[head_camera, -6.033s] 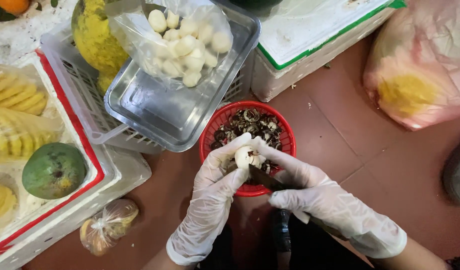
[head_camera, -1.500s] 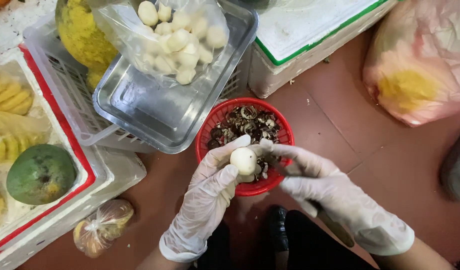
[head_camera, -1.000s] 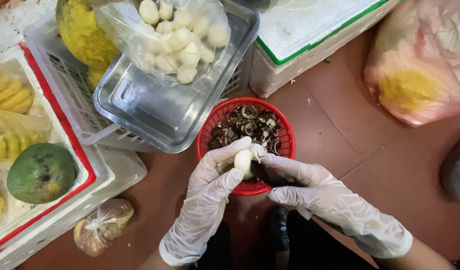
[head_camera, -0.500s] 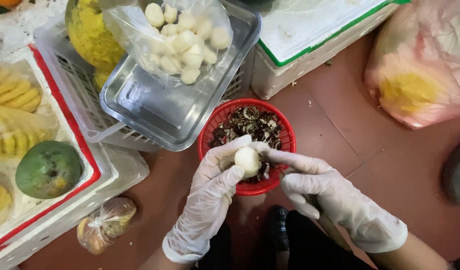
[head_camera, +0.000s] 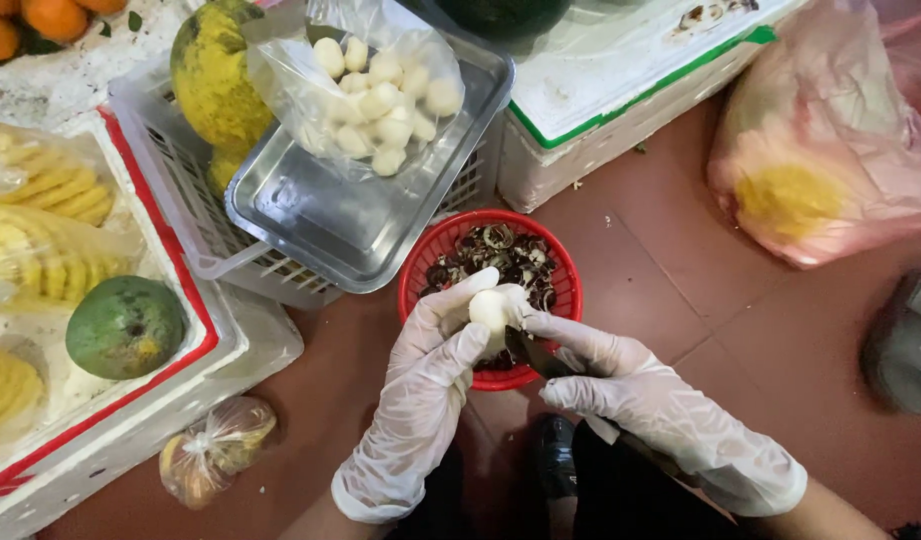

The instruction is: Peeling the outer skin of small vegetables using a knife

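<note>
Both my hands wear thin white gloves. My left hand pinches a small round white peeled fruit over a red plastic basket full of dark brown peelings. My right hand grips a small dark-bladed knife, its blade touching the underside of the fruit. Behind the basket, a clear plastic bag of peeled white fruits lies in a shiny metal tray.
The tray rests on a white slatted crate holding a large yellow-green fruit. A foam box at left holds peeled pineapples and a green mango. A small tied bag lies on the red floor; a pink bag sits right.
My right hand has brought the knife back against the white fruit after briefly pulling away; my left hand keeps turning the fruit over the basket.
</note>
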